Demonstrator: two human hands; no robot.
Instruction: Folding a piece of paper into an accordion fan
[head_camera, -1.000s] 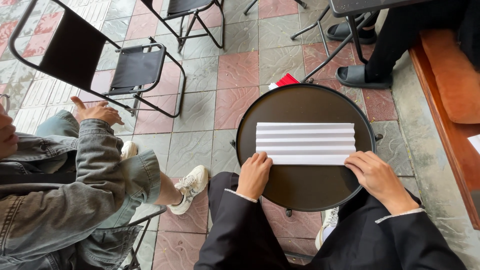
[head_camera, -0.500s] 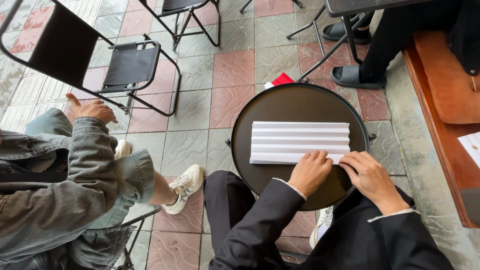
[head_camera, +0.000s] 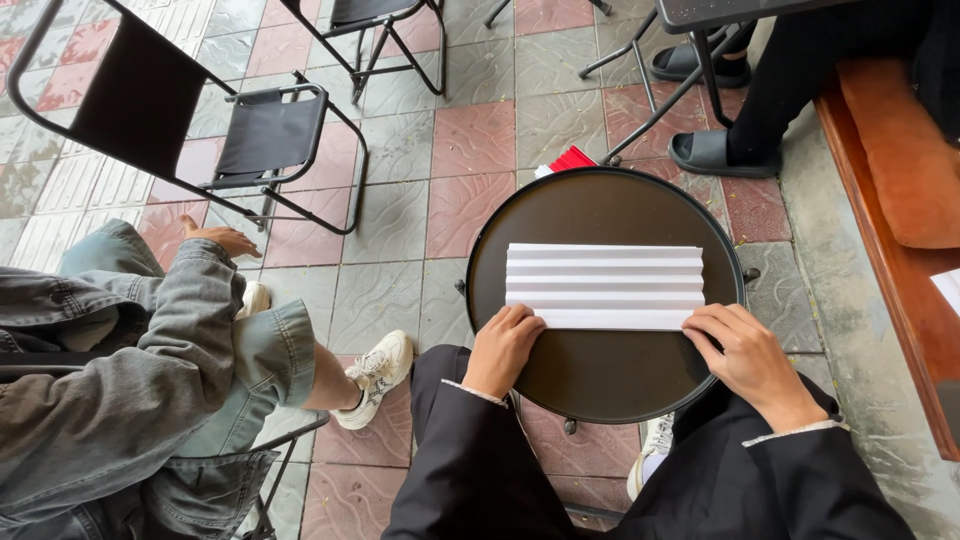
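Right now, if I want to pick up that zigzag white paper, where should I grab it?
Probably by its two short ends, one hand coming from each side. The folded paper lies flat on the round dark table, and its pleats run lengthwise, so pinching the ends should keep them together. The left hand and right hand already rest at its near corners.

A single head-worn camera is looking steeply down from above the round dark worktop (head_camera: 600, 380), sitting close enough that the worktop is filling the middle of the frame. It is facing forward over the worktop, taking in the tiled floor (head_camera: 470, 140) beyond it and a folding chair (head_camera: 270, 135) to the worktop's upper left.
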